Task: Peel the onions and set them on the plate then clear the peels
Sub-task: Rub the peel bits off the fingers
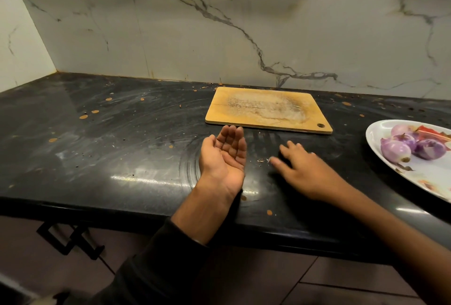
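Left hand [223, 156] palm up, fingers loosely cupped, grip released, holding nothing, edge resting on black glossy bench [109, 138] near front edge. Right hand [301, 167] palm down, fingers spread flat on bench, grip released, beside tiny peel scraps [261, 160]. Peeled purple onions [412, 145], smooth and round, on white oval plate [419, 177] at bench right edge. Worn rectangular wooden cutting board [267, 109] near back edge

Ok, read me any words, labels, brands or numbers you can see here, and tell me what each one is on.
None: no readable text in this view.
The cutting board, the plate with the onions, the countertop and the marble wall carry no lettering, labels or numbers.
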`<state>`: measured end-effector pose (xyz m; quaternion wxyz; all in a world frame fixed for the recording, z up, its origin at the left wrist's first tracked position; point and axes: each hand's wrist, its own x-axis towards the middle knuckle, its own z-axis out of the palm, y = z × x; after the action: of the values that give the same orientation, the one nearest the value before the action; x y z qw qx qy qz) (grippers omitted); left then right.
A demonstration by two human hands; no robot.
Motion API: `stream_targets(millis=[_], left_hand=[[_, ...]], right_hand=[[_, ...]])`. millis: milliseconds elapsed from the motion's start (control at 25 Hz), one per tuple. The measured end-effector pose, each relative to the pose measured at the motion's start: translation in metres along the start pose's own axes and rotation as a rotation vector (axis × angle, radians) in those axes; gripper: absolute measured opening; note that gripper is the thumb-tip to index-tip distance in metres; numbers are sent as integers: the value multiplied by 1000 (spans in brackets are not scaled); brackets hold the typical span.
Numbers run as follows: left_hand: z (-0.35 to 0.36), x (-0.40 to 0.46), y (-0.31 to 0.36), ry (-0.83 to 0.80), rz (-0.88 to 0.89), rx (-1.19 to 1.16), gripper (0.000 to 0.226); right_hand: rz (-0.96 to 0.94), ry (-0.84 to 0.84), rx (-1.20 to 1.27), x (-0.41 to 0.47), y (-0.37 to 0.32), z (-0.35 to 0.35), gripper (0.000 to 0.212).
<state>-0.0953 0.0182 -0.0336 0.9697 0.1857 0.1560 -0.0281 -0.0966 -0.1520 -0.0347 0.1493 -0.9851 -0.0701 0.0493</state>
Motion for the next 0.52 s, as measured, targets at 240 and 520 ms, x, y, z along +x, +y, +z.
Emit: stream_targets(millis=[240, 520], left_hand=[[1, 0, -1, -16, 9, 15, 39], [-3, 0, 0, -27, 3, 19, 40]], right_hand=[[-140, 0, -89, 1, -9, 20, 66], [-243, 149, 226, 3, 0, 5, 41]])
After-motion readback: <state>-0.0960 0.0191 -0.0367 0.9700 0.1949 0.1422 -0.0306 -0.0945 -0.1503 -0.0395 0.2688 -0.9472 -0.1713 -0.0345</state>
